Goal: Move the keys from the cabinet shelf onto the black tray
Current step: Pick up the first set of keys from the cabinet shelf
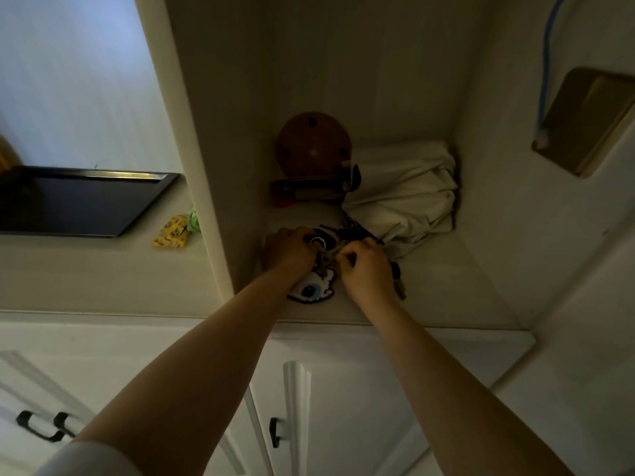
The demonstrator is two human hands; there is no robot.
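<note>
A bunch of keys (347,233) with a white cartoon fob (314,288) lies on the cabinet shelf (446,286) in a dim alcove. My left hand (290,250) is closed on the key ring at the bunch's left side. My right hand (366,267) pinches keys at the right side, with more keys poking out below it. Both hands hide much of the bunch. The black tray (86,201) sits on the counter to the left, outside the alcove, with nothing in it.
A crumpled white cloth (405,190) fills the shelf's back right corner. A round wooden disc (314,142) and a red-and-white box (302,192) stand behind the keys. A yellow patterned pouch (171,231) lies by the tray. Cupboard doors with black handles (41,427) are below.
</note>
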